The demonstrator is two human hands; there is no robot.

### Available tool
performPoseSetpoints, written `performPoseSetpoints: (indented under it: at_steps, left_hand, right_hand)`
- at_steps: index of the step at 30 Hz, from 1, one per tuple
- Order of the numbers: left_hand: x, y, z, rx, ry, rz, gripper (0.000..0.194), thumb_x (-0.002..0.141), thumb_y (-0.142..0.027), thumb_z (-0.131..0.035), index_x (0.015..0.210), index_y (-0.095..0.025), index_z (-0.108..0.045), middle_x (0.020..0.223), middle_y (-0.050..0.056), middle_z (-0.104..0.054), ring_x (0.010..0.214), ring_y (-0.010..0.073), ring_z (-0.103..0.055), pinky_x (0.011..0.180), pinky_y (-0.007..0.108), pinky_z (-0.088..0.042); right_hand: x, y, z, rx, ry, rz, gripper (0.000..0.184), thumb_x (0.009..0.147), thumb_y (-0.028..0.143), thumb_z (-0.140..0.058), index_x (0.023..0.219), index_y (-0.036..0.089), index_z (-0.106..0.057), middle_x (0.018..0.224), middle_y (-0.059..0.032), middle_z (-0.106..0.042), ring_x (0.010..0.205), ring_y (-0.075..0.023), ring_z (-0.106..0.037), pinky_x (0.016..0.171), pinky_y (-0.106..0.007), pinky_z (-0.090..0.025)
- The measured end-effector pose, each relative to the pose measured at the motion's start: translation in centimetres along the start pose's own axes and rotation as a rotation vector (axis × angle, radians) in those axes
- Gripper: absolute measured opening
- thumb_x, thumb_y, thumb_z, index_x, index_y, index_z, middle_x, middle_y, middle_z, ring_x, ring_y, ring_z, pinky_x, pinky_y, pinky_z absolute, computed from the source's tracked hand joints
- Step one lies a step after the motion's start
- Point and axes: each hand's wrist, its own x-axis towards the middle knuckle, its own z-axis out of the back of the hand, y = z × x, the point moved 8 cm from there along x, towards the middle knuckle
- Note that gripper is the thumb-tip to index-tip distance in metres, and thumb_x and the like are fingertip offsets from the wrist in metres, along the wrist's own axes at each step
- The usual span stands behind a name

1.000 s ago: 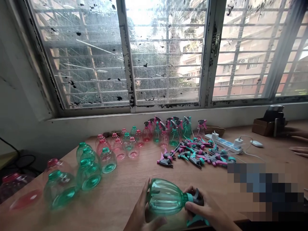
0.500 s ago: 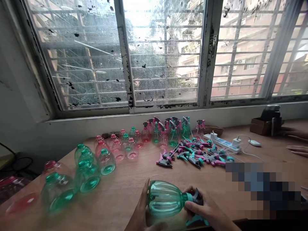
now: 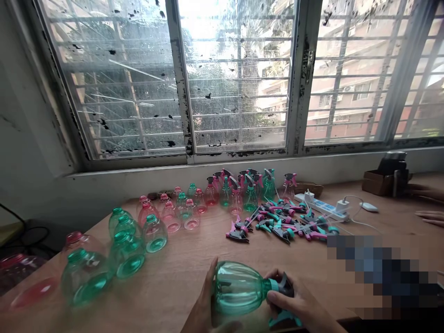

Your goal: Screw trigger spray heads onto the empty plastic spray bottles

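A clear green spray bottle (image 3: pixel 239 286) lies sideways in the air near the table's front edge, its base to the left and its neck to the right. My left hand (image 3: pixel 204 300) is wrapped round the base end. At the neck, my right hand (image 3: pixel 287 296) grips the teal collar of a black and teal spray head (image 3: pixel 286 283), which sits on the bottle's mouth. Part of the teal trigger (image 3: pixel 286 318) shows below that hand. Whether the collar is fully tightened cannot be seen.
Open green bottles (image 3: pixel 127 243) and pink bottles (image 3: pixel 170 217) stand at the left. Bottles with spray heads (image 3: pixel 250 194) are by the wall. Loose spray heads (image 3: pixel 280 222) lie in a pile before a power strip (image 3: pixel 326 207). Another person's hand (image 3: pixel 430 217) rests far right.
Hardly anything differs: the view has shifted very slightly. Both hands keep the same hold on the bottle and its spray head.
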Motion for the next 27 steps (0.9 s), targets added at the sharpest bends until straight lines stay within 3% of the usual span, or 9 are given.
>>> performPoseSetpoints:
  at_steps: [3, 8, 12, 15, 19, 23, 27]
  left_hand:
    - [0.0, 0.07, 0.05, -0.007, 0.024, 0.002, 0.121, 0.078, -0.061, -0.078, 0.164, -0.022, -0.002, 0.159, 0.018, -0.046, 0.144, 0.0384, -0.047, 0.12, 0.047, -0.037]
    - [0.18, -0.16, 0.24, 0.037, -0.033, -0.025, 0.108, 0.079, -0.052, -0.079, 0.162, -0.023, -0.017, 0.163, 0.016, -0.039, 0.15, 0.0388, -0.038, 0.124, 0.047, -0.032]
    - [0.06, -0.47, 0.24, 0.091, -0.061, -0.026, 0.095, 0.087, -0.042, -0.071, 0.162, -0.029, -0.015, 0.148, 0.014, -0.053, 0.122, 0.0307, -0.064, 0.111, 0.041, -0.047]
    - [-0.13, -0.6, 0.32, 0.112, -0.045, -0.005, 0.101, 0.082, -0.041, -0.076, 0.161, -0.034, -0.014, 0.137, 0.011, -0.059, 0.108, 0.0277, -0.069, 0.102, 0.038, -0.053]
    - [-0.24, -0.45, 0.25, 0.079, 0.01, 0.012, 0.12, 0.075, -0.052, -0.082, 0.162, -0.031, -0.002, 0.139, 0.013, -0.06, 0.118, 0.0313, -0.066, 0.105, 0.039, -0.051]
    - [-0.02, -0.32, 0.07, 0.023, 0.015, -0.013, 0.11, 0.081, -0.064, -0.073, 0.162, -0.023, -0.011, 0.15, 0.019, -0.052, 0.138, 0.0364, -0.053, 0.116, 0.045, -0.041]
    - [0.24, -0.42, 0.32, 0.038, -0.054, -0.053, 0.101, 0.084, -0.06, -0.072, 0.162, -0.027, -0.018, 0.16, 0.013, -0.043, 0.148, 0.0375, -0.041, 0.123, 0.046, -0.032]
  right_hand:
    - [0.03, 0.03, -0.11, -0.024, 0.007, -0.002, 0.048, 0.073, 0.055, -0.086, 0.096, 0.018, -0.065, 0.063, 0.0014, -0.072, 0.059, -0.0182, -0.067, 0.059, -0.028, -0.052]
    - [0.08, 0.22, 0.0, -0.014, -0.002, 0.013, 0.047, 0.074, 0.054, -0.085, 0.097, 0.017, -0.065, 0.061, 0.0019, -0.071, 0.058, -0.0168, -0.066, 0.057, -0.026, -0.051]
    - [0.14, 0.29, -0.06, 0.023, 0.004, 0.02, 0.048, 0.075, 0.055, -0.084, 0.096, 0.017, -0.064, 0.061, 0.0022, -0.07, 0.056, -0.0161, -0.066, 0.056, -0.026, -0.051]
    - [0.13, 0.23, -0.01, 0.034, -0.004, 0.015, 0.05, 0.074, 0.058, -0.085, 0.096, 0.018, -0.063, 0.063, 0.0015, -0.071, 0.057, -0.0169, -0.067, 0.057, -0.026, -0.051]
    - [0.02, 0.27, 0.06, -0.007, -0.01, 0.017, 0.05, 0.074, 0.058, -0.085, 0.096, 0.018, -0.065, 0.06, 0.0009, -0.071, 0.059, -0.0191, -0.067, 0.057, -0.027, -0.051]
    - [0.04, 0.24, 0.12, -0.009, -0.008, 0.014, 0.048, 0.075, 0.056, -0.084, 0.097, 0.018, -0.065, 0.061, 0.0012, -0.072, 0.059, -0.018, -0.066, 0.056, -0.026, -0.052]
    - [0.13, 0.23, 0.09, -0.021, 0.001, 0.025, 0.047, 0.076, 0.055, -0.084, 0.097, 0.018, -0.065, 0.061, 0.0013, -0.071, 0.058, -0.0178, -0.066, 0.055, -0.026, -0.052]
